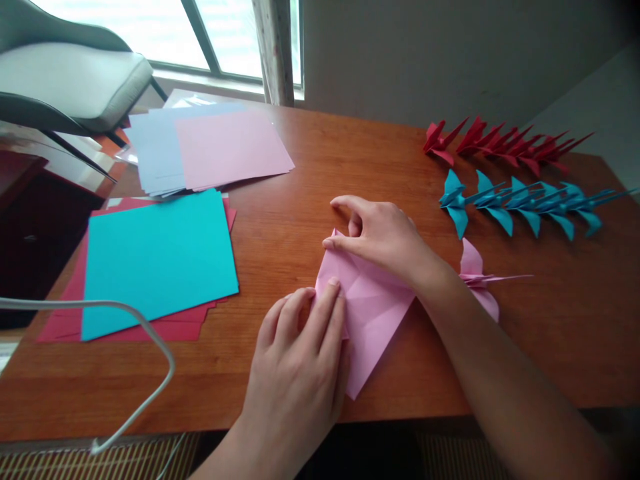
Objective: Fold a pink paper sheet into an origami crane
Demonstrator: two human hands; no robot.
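The person's 2 arms were bare as far as the view reached. The left hand (pixel 300 363) and the right hand (pixel 383 237) were uncovered too, with slim fingers and short, rounded, plain nails. The forearms were slender and the wrists narrow.

Matt pink paper (pixel 370 300) on smooth, faintly glossy reddish wooden table (pixel 550 333)

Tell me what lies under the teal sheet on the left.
Red sheets poke out from under the teal sheet at its left, bottom and right edges. How many there are, and anything else beneath, is covered.
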